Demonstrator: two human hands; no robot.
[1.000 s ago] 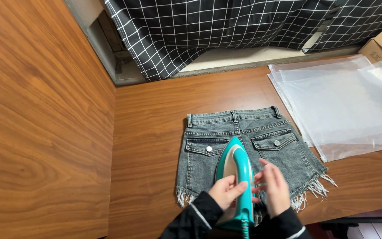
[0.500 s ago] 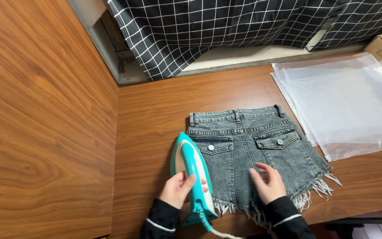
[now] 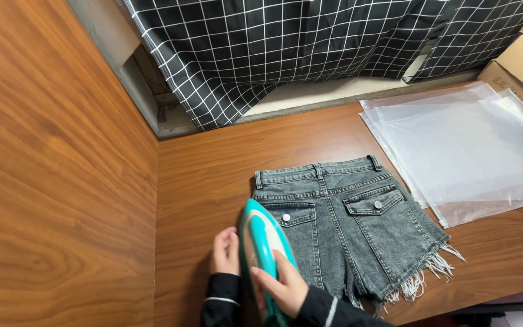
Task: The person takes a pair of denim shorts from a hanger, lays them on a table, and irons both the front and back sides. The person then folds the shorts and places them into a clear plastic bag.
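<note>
Both hands flank the teal iron (image 3: 261, 254): the left hand (image 3: 225, 253) lies flat on the counter (image 3: 213, 163), the right hand (image 3: 282, 286) grips its handle over the grey denim shorts' (image 3: 358, 224) left edge; wrists cut off below.

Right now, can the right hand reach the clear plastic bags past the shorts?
Probably yes. The right hand rests on the teal iron, and only the flat denim shorts and bare table lie between it and the clear plastic bags. Nothing upright blocks the way, though it would have to leave the iron.
</note>
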